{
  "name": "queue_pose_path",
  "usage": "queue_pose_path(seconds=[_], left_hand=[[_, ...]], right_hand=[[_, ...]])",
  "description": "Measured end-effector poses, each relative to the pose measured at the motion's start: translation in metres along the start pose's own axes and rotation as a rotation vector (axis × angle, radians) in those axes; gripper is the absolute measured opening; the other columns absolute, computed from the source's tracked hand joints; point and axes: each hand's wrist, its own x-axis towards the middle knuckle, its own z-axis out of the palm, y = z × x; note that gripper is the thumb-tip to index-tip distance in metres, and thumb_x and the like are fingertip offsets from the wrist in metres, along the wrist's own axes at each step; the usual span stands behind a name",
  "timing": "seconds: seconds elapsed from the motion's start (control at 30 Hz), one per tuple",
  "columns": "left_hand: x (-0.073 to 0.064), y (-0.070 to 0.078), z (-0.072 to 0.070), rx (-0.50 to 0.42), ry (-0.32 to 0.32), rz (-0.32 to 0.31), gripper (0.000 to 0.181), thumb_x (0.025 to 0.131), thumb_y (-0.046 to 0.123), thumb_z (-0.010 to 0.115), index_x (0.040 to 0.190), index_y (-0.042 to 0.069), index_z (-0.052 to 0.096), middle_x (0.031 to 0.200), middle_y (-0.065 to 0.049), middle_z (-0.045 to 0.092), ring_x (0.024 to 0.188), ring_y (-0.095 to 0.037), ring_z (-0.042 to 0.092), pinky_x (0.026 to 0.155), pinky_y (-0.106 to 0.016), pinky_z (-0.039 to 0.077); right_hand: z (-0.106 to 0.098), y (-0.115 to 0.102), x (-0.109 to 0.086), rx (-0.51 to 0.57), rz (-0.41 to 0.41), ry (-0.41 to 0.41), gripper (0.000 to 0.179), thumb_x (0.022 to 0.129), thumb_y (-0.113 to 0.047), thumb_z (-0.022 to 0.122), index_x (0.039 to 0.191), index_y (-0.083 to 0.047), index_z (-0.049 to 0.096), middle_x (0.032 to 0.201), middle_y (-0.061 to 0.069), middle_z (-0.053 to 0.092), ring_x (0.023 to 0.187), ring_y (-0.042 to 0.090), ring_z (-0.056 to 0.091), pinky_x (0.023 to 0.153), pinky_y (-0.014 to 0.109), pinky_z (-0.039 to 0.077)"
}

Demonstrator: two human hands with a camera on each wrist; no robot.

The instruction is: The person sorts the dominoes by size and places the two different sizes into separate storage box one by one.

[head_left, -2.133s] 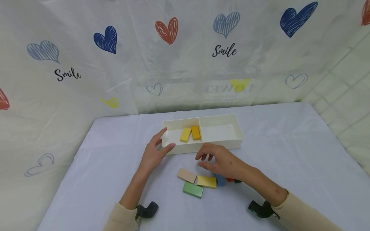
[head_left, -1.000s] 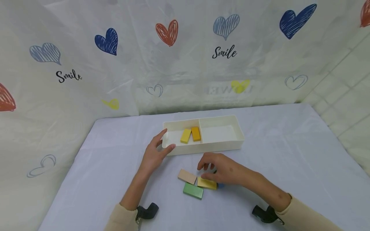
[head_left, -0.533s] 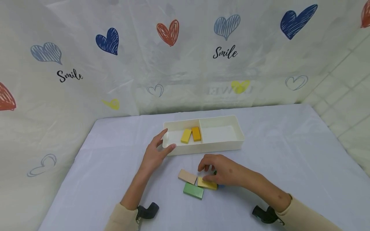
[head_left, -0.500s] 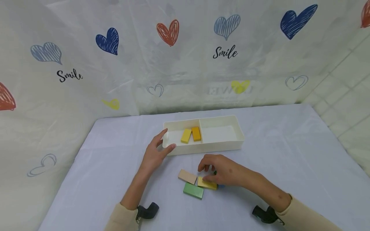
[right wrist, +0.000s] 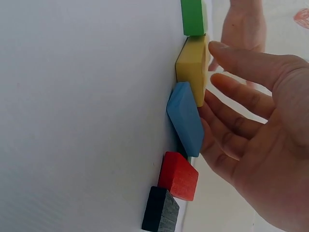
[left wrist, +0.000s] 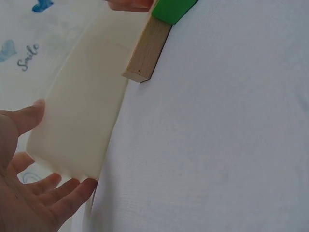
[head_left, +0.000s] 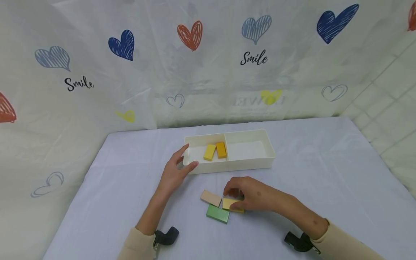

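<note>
My left hand (head_left: 173,177) holds the left end of a white two-compartment box (head_left: 247,164), thumb on the front wall and fingers around the end. Inside its left compartment lie a yellow block (head_left: 209,152) and an orange block (head_left: 221,150). My right hand (head_left: 256,193) hovers at another yellow block (head_left: 227,203) on the table, thumb and fingertips right around it, the fingers loosely curved. In the right wrist view, a gap shows between thumb and index finger. A tan block (head_left: 210,198) and a green block (head_left: 217,213) lie to the left of this yellow one.
Under the right hand, hidden from the head view, a blue block (right wrist: 186,118), a red block (right wrist: 178,176) and a black block (right wrist: 160,210) sit in a row. A dark green block (right wrist: 181,149) shows partly behind the blue one. A heart-printed curtain (head_left: 214,79) hangs behind the table.
My right hand has come down from near the box's front wall to the yellow block, covering the blocks on the right. My left hand and the box have stayed in place.
</note>
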Motion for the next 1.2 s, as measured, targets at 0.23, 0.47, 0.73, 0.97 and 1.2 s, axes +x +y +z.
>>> queue_pose_path(seconds=[0.23, 0.47, 0.73, 0.97, 1.2], left_hand=[[0.0004, 0.0017, -0.0002, -0.010, 0.003, 0.005, 0.076, 0.092, 0.040, 0.079, 0.157, 0.046, 0.040, 0.169, 0.003, 0.036, 0.150, -0.033, 0.045, 0.112, -0.058, 0.047], [0.0018, 0.0032, 0.0002, -0.004, 0.002, 0.011, 0.076, 0.092, 0.040, 0.079, 0.157, 0.045, 0.040, 0.169, 0.002, 0.036, 0.151, -0.034, 0.045, 0.112, -0.059, 0.047], [0.0023, 0.0036, 0.0004, -0.004, 0.002, 0.014, 0.076, 0.093, 0.039, 0.079, 0.158, 0.043, 0.040, 0.169, 0.001, 0.036, 0.150, -0.034, 0.045, 0.112, -0.059, 0.047], [0.0015, 0.0024, 0.0002, -0.009, 0.006, 0.003, 0.076, 0.092, 0.039, 0.079, 0.157, 0.045, 0.040, 0.169, 0.002, 0.036, 0.151, -0.033, 0.044, 0.112, -0.058, 0.047], [0.0010, -0.0003, 0.0009, -0.005, 0.004, -0.006, 0.076, 0.092, 0.039, 0.079, 0.157, 0.044, 0.040, 0.169, 0.002, 0.035, 0.152, -0.034, 0.043, 0.112, -0.059, 0.047]], right_hand=[[0.0011, -0.0009, 0.0016, -0.034, 0.024, -0.039, 0.042, 0.078, -0.028, 0.093, 0.114, -0.022, 0.070, 0.095, -0.014, 0.067, 0.088, 0.000, 0.059, 0.081, 0.022, 0.054], [0.0022, -0.0032, 0.0023, -0.064, 0.071, -0.049, 0.036, 0.078, -0.021, 0.092, 0.106, -0.023, 0.070, 0.091, -0.015, 0.063, 0.083, 0.003, 0.056, 0.076, 0.021, 0.051], [0.0012, -0.0047, 0.0026, -0.090, 0.062, -0.035, 0.028, 0.082, -0.014, 0.087, 0.105, -0.021, 0.072, 0.094, -0.012, 0.064, 0.085, 0.007, 0.058, 0.078, 0.022, 0.052], [0.0002, -0.0049, 0.0051, -0.094, 0.034, 0.020, 0.028, 0.084, -0.013, 0.084, 0.108, -0.021, 0.074, 0.100, -0.013, 0.064, 0.089, 0.007, 0.059, 0.082, 0.023, 0.053], [0.0003, -0.0079, 0.0060, -0.071, 0.035, 0.070, 0.030, 0.086, -0.014, 0.083, 0.111, -0.023, 0.071, 0.101, -0.013, 0.062, 0.093, 0.007, 0.058, 0.082, 0.022, 0.053]])
